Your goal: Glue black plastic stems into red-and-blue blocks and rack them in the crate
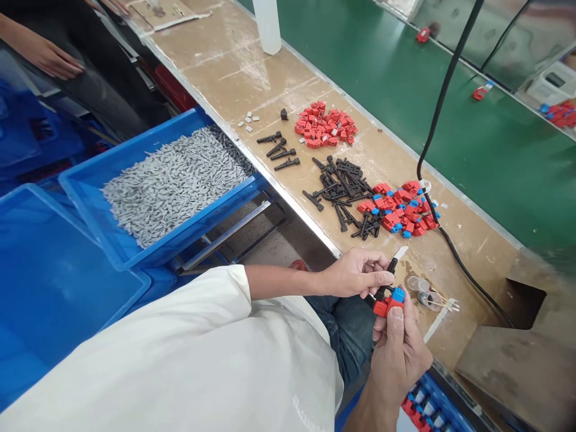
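My left hand [360,273] is closed on a black stick-shaped plastic part [393,265]; a pale pointed piece [401,252] shows at its upper end. Just below, my right hand [400,342] pinches a red and blue plastic toy piece [382,308] between thumb and fingers. Black plastic lies against this toy piece, between the two hands; the exact contact is hidden by the fingers. On the bench beyond are a pile of black stick parts [344,180] and a heap of red and blue pieces [407,207].
Red parts [326,125] are heaped farther along the bench [234,66]. A blue crate [130,141] of small grey parts stands left. Small clear cups [418,284] and cotton swabs [445,302] lie near my right hand. A black cable [434,126] crosses the bench. Another person's hand [56,60] is upper left.
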Demonstrator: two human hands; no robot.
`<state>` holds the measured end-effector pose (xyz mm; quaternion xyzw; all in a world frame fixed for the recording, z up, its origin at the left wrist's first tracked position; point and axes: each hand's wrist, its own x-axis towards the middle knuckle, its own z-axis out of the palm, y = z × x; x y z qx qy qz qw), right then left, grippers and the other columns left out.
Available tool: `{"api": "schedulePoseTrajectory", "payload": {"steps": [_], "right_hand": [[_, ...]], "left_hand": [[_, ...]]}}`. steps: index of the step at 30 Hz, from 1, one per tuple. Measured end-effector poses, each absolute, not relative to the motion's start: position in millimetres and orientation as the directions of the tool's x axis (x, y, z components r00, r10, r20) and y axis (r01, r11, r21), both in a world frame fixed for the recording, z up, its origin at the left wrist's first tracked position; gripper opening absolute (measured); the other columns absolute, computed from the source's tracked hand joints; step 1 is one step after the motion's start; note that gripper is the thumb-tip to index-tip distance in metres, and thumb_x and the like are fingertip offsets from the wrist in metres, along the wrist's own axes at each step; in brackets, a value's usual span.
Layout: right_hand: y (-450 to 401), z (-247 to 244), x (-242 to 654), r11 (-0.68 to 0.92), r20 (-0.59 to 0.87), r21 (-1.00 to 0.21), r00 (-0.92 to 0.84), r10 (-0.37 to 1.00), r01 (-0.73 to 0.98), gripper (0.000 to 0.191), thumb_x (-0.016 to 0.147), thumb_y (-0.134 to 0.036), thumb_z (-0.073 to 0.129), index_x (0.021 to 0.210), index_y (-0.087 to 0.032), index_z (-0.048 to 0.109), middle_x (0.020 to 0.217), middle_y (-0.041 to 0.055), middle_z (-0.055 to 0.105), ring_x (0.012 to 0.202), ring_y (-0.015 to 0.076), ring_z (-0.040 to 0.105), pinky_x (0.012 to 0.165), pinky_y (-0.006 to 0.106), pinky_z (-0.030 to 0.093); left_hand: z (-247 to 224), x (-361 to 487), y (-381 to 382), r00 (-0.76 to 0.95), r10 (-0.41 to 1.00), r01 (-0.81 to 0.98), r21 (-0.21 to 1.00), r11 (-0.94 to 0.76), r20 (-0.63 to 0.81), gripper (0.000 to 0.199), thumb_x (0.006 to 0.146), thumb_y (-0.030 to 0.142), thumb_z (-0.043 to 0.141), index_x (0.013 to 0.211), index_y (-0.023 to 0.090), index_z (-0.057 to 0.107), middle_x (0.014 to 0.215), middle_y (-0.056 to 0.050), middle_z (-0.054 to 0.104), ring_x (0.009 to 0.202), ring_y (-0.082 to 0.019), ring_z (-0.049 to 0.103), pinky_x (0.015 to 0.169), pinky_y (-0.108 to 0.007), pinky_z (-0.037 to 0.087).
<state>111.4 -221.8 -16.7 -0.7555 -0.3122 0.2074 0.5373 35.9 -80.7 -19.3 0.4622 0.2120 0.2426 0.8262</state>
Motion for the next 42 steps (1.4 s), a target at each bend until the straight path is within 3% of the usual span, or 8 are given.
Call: {"api": "schedulePoseTrajectory", "payload": {"steps": [7, 19, 24, 29, 32, 34, 38, 42], "right_hand": [[-216, -15, 102, -0.139, 0.16, -0.933, 0.73, 0.665, 0.331, 0.043, 0.097, -0.035, 0.059, 0.138, -0.023, 0.06, 0.083, 0.0027, 0.058, 0.06, 0.0109, 0.051, 0.051, 0.025, 0.043], [-216, -25, 98, -0.183, 0.179, -0.902, 0.724, 0.667, 0.391, 0.045, 0.098, -0.038, 0.055, 0.14, -0.022, 0.058, 0.095, 0.0065, 0.062, 0.059, 0.0106, 0.056, 0.055, 0.027, 0.049], [-216, -34, 126, -0.06, 0.087, -0.98, 0.685, 0.723, 0.188, 0.04, 0.095, -0.045, 0.058, 0.124, -0.02, 0.068, 0.102, 0.0092, 0.067, 0.068, 0.0142, 0.06, 0.058, 0.029, 0.05], [-224, -41, 135, -0.045, -0.071, -0.997, 0.525, 0.848, -0.062, 0.037, 0.091, -0.049, 0.06, 0.107, -0.018, 0.071, 0.09, 0.0088, 0.072, 0.065, 0.0184, 0.065, 0.051, 0.03, 0.052], [-227, -38, 131, -0.087, 0.008, -0.988, 0.596, 0.803, 0.131, 0.036, 0.085, -0.044, 0.07, 0.109, -0.017, 0.069, 0.089, 0.0078, 0.073, 0.069, 0.0208, 0.069, 0.058, 0.034, 0.057], [-226, -33, 129, -0.086, 0.181, -0.916, 0.595, 0.783, 0.392, 0.035, 0.082, -0.04, 0.075, 0.108, -0.018, 0.068, 0.097, 0.0097, 0.073, 0.082, 0.0246, 0.071, 0.068, 0.039, 0.06], [-217, -16, 128, 0.006, 0.555, -0.532, 0.343, 0.758, 0.847, 0.035, 0.079, -0.03, 0.076, 0.111, -0.021, 0.066, 0.101, 0.011, 0.073, 0.095, 0.0275, 0.071, 0.079, 0.041, 0.058], [-210, -3, 123, 0.01, 0.657, -0.279, 0.183, 0.732, 0.96, 0.044, 0.078, -0.026, 0.076, 0.119, -0.018, 0.062, 0.095, 0.0122, 0.073, 0.084, 0.0268, 0.072, 0.064, 0.035, 0.055]], "left_hand": [[-21, 38, -82, 0.794, 0.596, -0.231, 0.844, 0.483, -0.123, 0.059, 0.069, 0.071, 0.073, 0.08, 0.016, 0.054, 0.052, 0.007, 0.051, 0.04, -0.004, 0.043, 0.039, -0.018, 0.035], [-28, 41, -90, 0.744, 0.662, -0.291, 0.845, 0.449, -0.095, 0.057, 0.071, 0.069, 0.074, 0.081, 0.016, 0.055, 0.057, 0.007, 0.05, 0.044, -0.004, 0.042, 0.045, -0.019, 0.036], [-33, 44, -84, 0.791, 0.6, -0.306, 0.772, 0.557, -0.12, 0.063, 0.064, 0.071, 0.078, 0.086, 0.014, 0.061, 0.053, 0.007, 0.05, 0.044, -0.005, 0.042, 0.044, -0.02, 0.035], [-33, 46, -82, 0.838, 0.535, -0.299, 0.732, 0.612, -0.105, 0.065, 0.056, 0.069, 0.084, 0.082, 0.012, 0.069, 0.073, -0.002, 0.063, 0.058, -0.007, 0.052, 0.057, -0.021, 0.042], [-34, 42, -85, 0.845, 0.532, -0.302, 0.77, 0.562, -0.058, 0.063, 0.059, 0.072, 0.08, 0.079, 0.013, 0.073, 0.083, -0.007, 0.068, 0.073, -0.013, 0.06, 0.069, -0.025, 0.049], [-34, 37, -88, 0.832, 0.553, -0.369, 0.783, 0.5, 0.039, 0.064, 0.064, 0.076, 0.073, 0.078, 0.014, 0.076, 0.091, -0.01, 0.07, 0.088, -0.019, 0.064, 0.083, -0.029, 0.05], [-30, 27, -94, 0.876, 0.447, -0.412, 0.761, 0.501, 0.18, 0.065, 0.069, 0.075, 0.07, 0.086, 0.014, 0.078, 0.099, -0.017, 0.071, 0.108, -0.028, 0.064, 0.097, -0.037, 0.047], [-29, 25, -103, 0.868, 0.487, -0.405, 0.701, 0.587, 0.093, 0.064, 0.063, 0.075, 0.076, 0.081, 0.013, 0.076, 0.1, -0.02, 0.071, 0.111, -0.033, 0.064, 0.094, -0.039, 0.049]]}}
